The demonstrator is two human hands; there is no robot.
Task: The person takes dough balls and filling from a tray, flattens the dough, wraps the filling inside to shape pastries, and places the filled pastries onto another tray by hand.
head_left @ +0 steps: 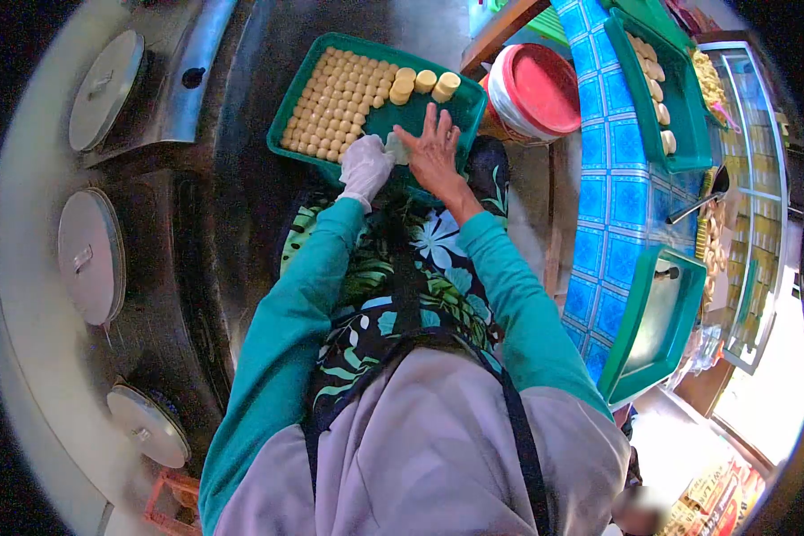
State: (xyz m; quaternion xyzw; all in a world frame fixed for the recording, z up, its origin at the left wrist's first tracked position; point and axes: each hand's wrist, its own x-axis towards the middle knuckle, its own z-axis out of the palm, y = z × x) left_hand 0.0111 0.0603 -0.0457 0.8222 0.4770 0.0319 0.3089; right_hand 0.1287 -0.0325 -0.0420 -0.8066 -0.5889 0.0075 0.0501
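Note:
A green tray [380, 111] lies across my lap. Rows of small round pale dough balls [332, 103] fill its left part, and short stacks of pale yellow discs [425, 81] stand along its far right edge. My left hand [366, 164], in a thin white glove, is closed at the near edge beside the balls; a small pale translucent piece [397, 148] shows at its fingertips. Bare, with its fingers spread, my right hand [434, 152] reaches over the tray's bare right part, its thumb close to that piece. Whether the left fingers grip the piece is unclear.
A red-lidded bucket [543, 92] stands right of the tray. Farther right, a blue tiled counter [598, 196] bears a green tray with pale pieces [681, 107], another green tray [657, 322] and a dark-headed utensil [706, 196]. Round metal lids [92, 256] line the left side.

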